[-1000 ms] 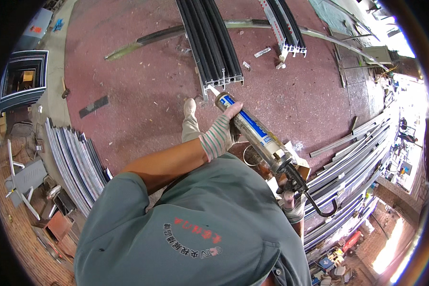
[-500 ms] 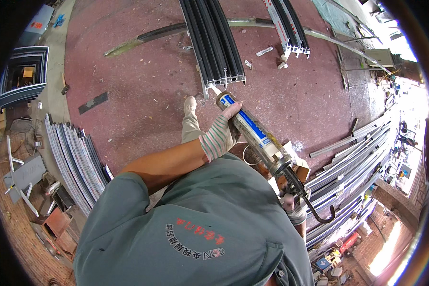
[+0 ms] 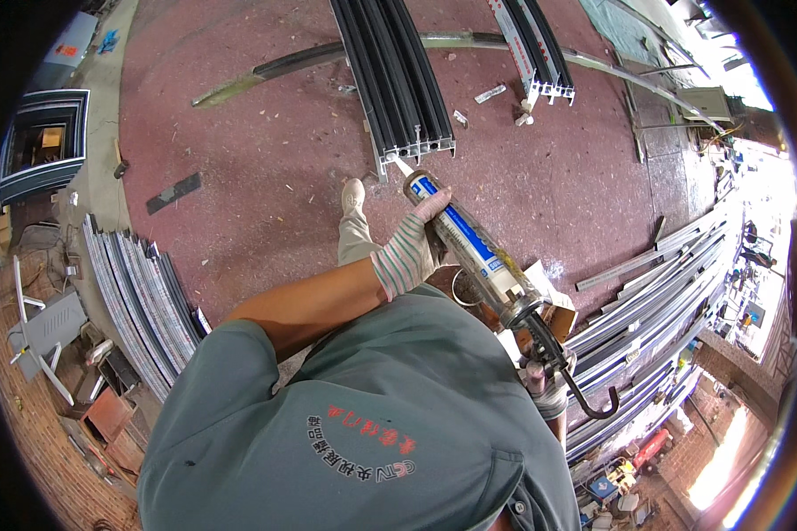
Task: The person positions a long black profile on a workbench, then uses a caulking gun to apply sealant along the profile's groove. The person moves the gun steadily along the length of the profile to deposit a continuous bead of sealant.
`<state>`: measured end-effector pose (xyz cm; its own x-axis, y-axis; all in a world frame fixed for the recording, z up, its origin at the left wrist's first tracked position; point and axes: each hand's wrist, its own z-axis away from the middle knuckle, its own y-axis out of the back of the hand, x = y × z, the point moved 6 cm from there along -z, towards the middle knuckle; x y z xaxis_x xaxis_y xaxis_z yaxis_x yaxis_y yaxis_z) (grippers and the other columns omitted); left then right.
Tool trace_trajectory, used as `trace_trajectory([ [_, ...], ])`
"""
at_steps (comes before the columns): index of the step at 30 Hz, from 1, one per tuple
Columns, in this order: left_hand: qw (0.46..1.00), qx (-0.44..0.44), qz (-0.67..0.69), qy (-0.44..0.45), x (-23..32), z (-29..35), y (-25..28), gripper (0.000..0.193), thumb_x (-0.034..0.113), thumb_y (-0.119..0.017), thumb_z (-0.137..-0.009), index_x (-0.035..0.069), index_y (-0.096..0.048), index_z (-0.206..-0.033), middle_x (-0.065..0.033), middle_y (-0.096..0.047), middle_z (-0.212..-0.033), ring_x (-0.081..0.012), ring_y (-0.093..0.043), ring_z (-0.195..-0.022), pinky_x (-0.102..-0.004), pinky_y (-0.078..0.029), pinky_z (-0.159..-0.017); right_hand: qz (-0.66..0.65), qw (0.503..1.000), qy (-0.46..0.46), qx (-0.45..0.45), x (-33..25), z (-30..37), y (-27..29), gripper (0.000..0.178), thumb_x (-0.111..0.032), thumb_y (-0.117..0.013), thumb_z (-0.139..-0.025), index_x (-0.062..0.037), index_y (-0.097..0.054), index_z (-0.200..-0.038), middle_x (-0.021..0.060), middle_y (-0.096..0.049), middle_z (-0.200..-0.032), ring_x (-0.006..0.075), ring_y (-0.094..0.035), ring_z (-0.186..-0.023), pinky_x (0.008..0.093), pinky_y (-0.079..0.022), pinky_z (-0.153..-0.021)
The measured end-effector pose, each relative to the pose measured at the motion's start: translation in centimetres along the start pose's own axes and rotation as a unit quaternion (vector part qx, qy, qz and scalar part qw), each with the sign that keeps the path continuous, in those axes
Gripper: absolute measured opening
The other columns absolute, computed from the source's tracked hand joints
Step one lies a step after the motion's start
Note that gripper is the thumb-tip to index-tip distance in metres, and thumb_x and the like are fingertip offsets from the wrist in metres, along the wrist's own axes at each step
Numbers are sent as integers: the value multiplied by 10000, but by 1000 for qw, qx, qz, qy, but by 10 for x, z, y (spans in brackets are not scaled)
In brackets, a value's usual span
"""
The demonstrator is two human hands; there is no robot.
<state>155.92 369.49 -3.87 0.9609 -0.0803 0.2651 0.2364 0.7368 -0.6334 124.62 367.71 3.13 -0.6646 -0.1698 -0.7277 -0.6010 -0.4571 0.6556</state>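
A caulking gun [image 3: 514, 311] loaded with a clear, blue-labelled sealant tube [image 3: 471, 239] slants across the view. My left hand [image 3: 409, 252], in a striped white glove, wraps round the tube near its front. Around the handle at the rear, my right hand [image 3: 549, 389] is closed, partly hidden by the gun and my shirt. The white nozzle [image 3: 403, 166] points at the left corner of the cut end of a dark, multi-channel window-frame profile [image 3: 398, 80]. White material shows at that corner; whether the tip touches it I cannot tell.
A second dark profile bundle [image 3: 540, 49] lies further right. Both rest across a long bar [image 3: 279, 66]. Profile stacks stand at the left [image 3: 137, 296] and right [image 3: 673, 301]. On the floor lie a hammer [image 3: 121, 164] and a dark strip [image 3: 174, 192]. A cardboard box [image 3: 558, 317] sits behind the gun.
The hooked rod at the gun's rear has shifted slightly left and down. Nozzle and both hands stay in nearly the same place.
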Motion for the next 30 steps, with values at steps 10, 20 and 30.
trace_trajectory([
  [10,1000,-3,5,5,-12,3,3,556,425,-775,-861,63,-505,-1186,-109,-623,-1012,-269,-693,-954,-510,-603,-914,-62,997,-37,-15,-4,8,-1,599,-615,-708,-823,-29,-582,-813,31,-530,-636,197,-541,-582,353,-391,-554],
  [20,989,-98,54,97,-37,-52,8,378,320,-777,-887,95,-555,-1094,-82,-658,-958,-256,-714,-902,-482,-621,-863,-172,982,-77,20,-6,9,-7,518,-509,-757,-812,-10,-619,-838,18,-596,-677,121,-565,-599,264,-432,-569],
  [30,995,-42,49,76,-40,-56,13,406,317,-782,-879,82,-533,-1096,-93,-622,-941,-269,-705,-901,-500,-619,-861,-11,1000,-8,18,24,16,-7,596,-590,-596,-905,-7,-639,-1019,56,-635,-746,262,-608,-672,399,-457,-625],
])
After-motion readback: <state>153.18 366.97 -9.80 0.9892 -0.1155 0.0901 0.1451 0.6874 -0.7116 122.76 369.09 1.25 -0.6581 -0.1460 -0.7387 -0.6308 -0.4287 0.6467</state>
